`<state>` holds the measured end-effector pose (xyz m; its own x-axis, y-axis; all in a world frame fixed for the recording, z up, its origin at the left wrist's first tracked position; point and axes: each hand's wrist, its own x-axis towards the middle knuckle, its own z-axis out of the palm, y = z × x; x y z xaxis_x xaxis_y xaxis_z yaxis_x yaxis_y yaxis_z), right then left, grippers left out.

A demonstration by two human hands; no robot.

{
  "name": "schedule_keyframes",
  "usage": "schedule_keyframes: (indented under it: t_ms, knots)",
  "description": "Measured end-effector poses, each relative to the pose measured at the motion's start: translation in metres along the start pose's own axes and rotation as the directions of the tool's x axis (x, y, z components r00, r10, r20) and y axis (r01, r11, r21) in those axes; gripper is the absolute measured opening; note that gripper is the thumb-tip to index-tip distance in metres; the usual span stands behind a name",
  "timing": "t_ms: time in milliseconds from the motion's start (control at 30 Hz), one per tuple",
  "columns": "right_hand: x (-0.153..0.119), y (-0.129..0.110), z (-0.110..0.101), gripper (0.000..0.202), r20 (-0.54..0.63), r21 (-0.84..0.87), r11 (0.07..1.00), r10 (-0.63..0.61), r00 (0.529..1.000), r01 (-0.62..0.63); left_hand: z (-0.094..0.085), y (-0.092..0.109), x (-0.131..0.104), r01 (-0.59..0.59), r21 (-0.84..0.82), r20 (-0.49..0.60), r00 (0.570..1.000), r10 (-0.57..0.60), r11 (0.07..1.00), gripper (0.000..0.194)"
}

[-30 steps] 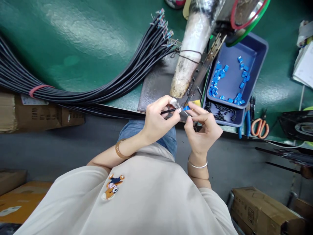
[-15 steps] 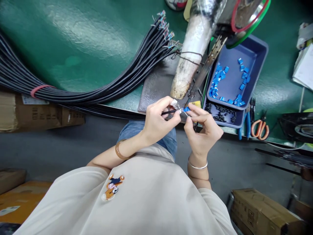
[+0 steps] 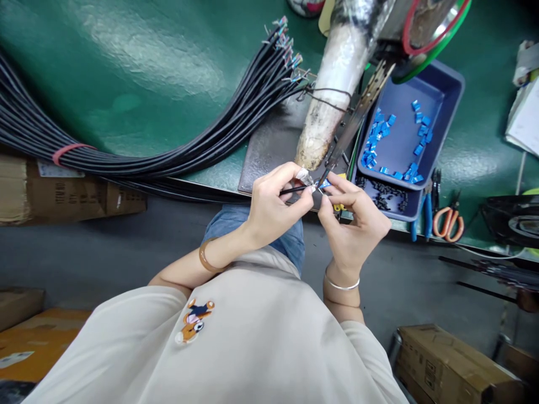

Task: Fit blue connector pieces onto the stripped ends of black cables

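Observation:
My left hand [image 3: 278,205] is closed, pinching the stripped end of a black cable [image 3: 293,191] between thumb and fingers. White wrapping covers one fingertip. A small blue connector [image 3: 324,183] sits at the cable's end, partly hidden by the fingers. My right hand [image 3: 356,213] is closed too: thumb and finger pinch a thin pale wire [image 3: 320,191], while another fingertip is close against the connector. From above, the pointed tip of a mounted soldering iron [image 3: 323,178] reaches the connector. Whether it touches is too small to tell.
A bundle of black cables [image 3: 181,157] lies across the green table at left. A wrapped tube [image 3: 322,112] hangs over the hands. Right of it are a blue bin [image 3: 452,84] with blue connectors, black pieces, pliers [image 3: 428,213] and orange-handled scissors [image 3: 448,223].
The connector and cable end have come up to the iron's tip, which now overlaps the connector in view. My right hand has shifted slightly right; the left keeps its grip.

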<state>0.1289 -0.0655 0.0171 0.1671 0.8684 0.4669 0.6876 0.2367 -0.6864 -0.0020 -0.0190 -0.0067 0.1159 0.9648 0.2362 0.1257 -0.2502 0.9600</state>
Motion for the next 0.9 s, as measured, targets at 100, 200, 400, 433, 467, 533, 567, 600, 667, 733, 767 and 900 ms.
schedule_keyframes:
  t_ms: [100, 200, 400, 433, 467, 533, 567, 600, 667, 733, 767, 900]
  knots:
    - [-0.001, 0.001, 0.000, 0.007, 0.028, 0.019, 1.000, 0.017, 0.999, -0.018, -0.002, -0.001, -0.001, 0.023, 0.012, 0.031, 0.999, -0.023, 1.000, 0.009]
    - [-0.003, 0.003, 0.000, 0.008, 0.037, 0.018, 0.999, 0.034, 0.999, -0.035, -0.003, -0.002, -0.002, 0.027, 0.026, 0.053, 0.998, -0.029, 0.999, 0.008]
    - [-0.005, 0.003, 0.000, 0.008, 0.000, -0.043, 0.999, 0.011, 1.000, -0.011, -0.005, -0.004, -0.004, 0.023, -0.032, 0.065, 0.998, -0.021, 0.999, 0.009]
    - [-0.006, 0.003, 0.000, 0.008, -0.003, -0.035, 0.999, 0.016, 1.000, -0.016, -0.005, -0.004, -0.004, 0.029, -0.047, 0.073, 0.997, -0.026, 0.998, 0.009]
    - [-0.007, 0.003, 0.000, 0.008, -0.005, -0.027, 0.999, 0.021, 1.000, -0.021, -0.006, -0.004, -0.004, 0.033, -0.058, 0.078, 0.997, -0.028, 0.998, 0.008]
    - [-0.009, 0.003, 0.000, 0.008, -0.004, -0.020, 1.000, 0.022, 1.000, -0.022, -0.006, -0.003, -0.004, 0.042, -0.070, 0.085, 0.996, -0.036, 0.997, 0.006]
    - [-0.009, 0.004, 0.000, 0.008, -0.005, -0.020, 1.000, 0.017, 1.000, -0.017, -0.007, -0.003, -0.004, 0.057, -0.079, 0.089, 0.995, -0.050, 0.995, 0.006]
    - [-0.010, 0.004, 0.000, 0.008, -0.008, -0.022, 1.000, 0.008, 1.000, -0.008, -0.007, -0.002, -0.003, 0.082, -0.095, 0.093, 0.993, -0.073, 0.992, 0.006]
    - [-0.010, 0.005, 0.001, 0.008, -0.015, -0.027, 1.000, -0.015, 1.000, 0.014, -0.007, -0.001, -0.001, 0.153, -0.136, 0.120, 0.983, -0.137, 0.979, 0.005]
    - [-0.010, 0.005, 0.001, 0.009, -0.026, -0.032, 0.999, -0.038, 0.999, 0.038, -0.008, 0.001, 0.001, 0.211, -0.173, 0.158, 0.970, -0.184, 0.962, 0.006]
    - [-0.010, 0.006, 0.001, 0.009, -0.029, -0.033, 0.998, -0.047, 0.998, 0.046, -0.009, 0.001, 0.002, 0.224, -0.186, 0.172, 0.966, -0.193, 0.957, 0.007]
    - [-0.009, 0.008, 0.003, 0.012, -0.042, -0.010, 0.998, -0.060, 0.997, 0.060, -0.010, 0.000, 0.007, 0.209, -0.225, 0.192, 0.967, -0.167, 0.952, 0.010]
